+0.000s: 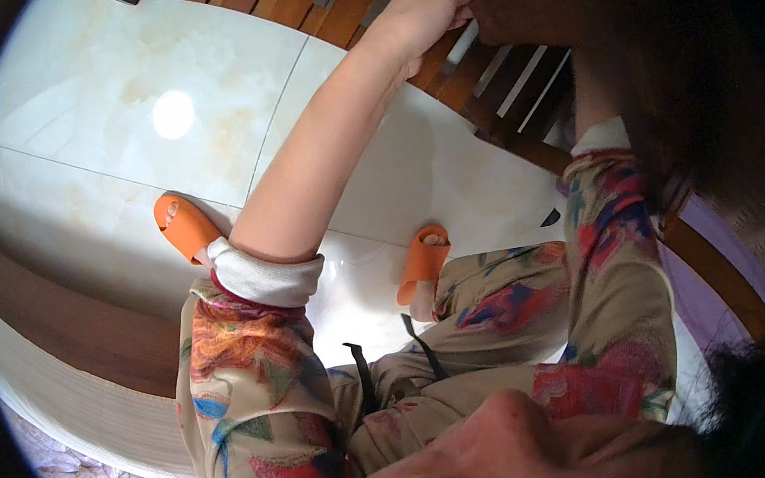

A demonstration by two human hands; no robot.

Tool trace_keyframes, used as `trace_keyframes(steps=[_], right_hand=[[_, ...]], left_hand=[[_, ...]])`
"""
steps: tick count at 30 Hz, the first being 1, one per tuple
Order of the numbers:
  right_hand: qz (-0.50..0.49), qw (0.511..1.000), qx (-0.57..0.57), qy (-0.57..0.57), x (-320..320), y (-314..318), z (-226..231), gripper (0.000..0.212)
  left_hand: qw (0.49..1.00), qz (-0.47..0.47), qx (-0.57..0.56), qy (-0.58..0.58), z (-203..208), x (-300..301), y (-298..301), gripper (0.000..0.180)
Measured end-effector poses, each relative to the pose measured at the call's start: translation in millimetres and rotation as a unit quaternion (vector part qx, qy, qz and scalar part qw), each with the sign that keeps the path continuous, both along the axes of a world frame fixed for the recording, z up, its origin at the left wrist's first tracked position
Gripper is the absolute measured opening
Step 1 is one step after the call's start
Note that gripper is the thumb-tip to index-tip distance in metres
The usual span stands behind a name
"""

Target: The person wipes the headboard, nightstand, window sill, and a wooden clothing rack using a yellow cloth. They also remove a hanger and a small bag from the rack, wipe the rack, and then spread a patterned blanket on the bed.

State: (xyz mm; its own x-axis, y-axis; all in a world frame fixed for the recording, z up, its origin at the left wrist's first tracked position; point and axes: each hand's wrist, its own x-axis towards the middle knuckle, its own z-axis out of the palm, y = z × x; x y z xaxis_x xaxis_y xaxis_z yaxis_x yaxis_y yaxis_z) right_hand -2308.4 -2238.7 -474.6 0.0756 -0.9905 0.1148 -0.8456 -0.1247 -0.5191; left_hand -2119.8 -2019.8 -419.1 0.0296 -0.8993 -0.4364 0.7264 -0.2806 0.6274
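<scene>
My left arm reaches up to the top of the view, and my left hand (424, 18) is closed, thumb against bent fingers. It pinches the left edge of a dark brown, soft-looking thing (530, 7), whose kind I cannot make out in the shade. On the right, my other arm, in a patterned sleeve (610, 221), goes up behind or into that dark brown mass. My right hand is hidden there, so its fingers do not show. Beneath my left hand lie the wooden slats (487, 87) of a piece of furniture.
Pale glossy tiles (236, 89) cover the floor. My feet rest there in orange slippers (186, 227). A dark wooden edge with a beige cushion (99, 409) runs along the left. A curved wooden rail (717, 271) beside purple fabric (730, 230) stands at the right.
</scene>
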Motion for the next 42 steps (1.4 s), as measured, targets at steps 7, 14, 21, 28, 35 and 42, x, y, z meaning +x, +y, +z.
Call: trace_keyframes(steps=[7,14,21,28,35,42], right_hand=[[-0.024,0.994,-0.065,0.082,-32.3,159.4,-16.7,0.047],[0.063,0.993,0.052,0.087,-70.4,306.9,-9.8,0.041],[-0.062,0.988,0.138,-0.015,-4.9,184.8,15.2,0.021],[0.252,0.965,0.031,0.067,-13.0,271.9,9.7,0.043],[0.189,0.975,0.041,0.112,-18.9,250.2,6.1,0.037],[0.358,0.903,0.235,-0.041,-51.0,275.5,38.8,0.032]], left_hand=[[0.996,0.011,0.063,-0.066,16.6,1.3,7.3,0.02],[0.996,0.046,0.036,-0.073,12.6,-1.7,12.6,0.028],[0.991,0.063,0.066,-0.102,4.0,-0.7,5.6,0.024],[0.981,0.12,0.056,-0.143,-29.4,-24.8,-6.2,0.022],[0.95,0.121,0.132,-0.254,-31.3,-75.0,-0.6,0.037],[0.968,-0.004,0.144,-0.205,-43.7,-89.0,2.5,0.03]])
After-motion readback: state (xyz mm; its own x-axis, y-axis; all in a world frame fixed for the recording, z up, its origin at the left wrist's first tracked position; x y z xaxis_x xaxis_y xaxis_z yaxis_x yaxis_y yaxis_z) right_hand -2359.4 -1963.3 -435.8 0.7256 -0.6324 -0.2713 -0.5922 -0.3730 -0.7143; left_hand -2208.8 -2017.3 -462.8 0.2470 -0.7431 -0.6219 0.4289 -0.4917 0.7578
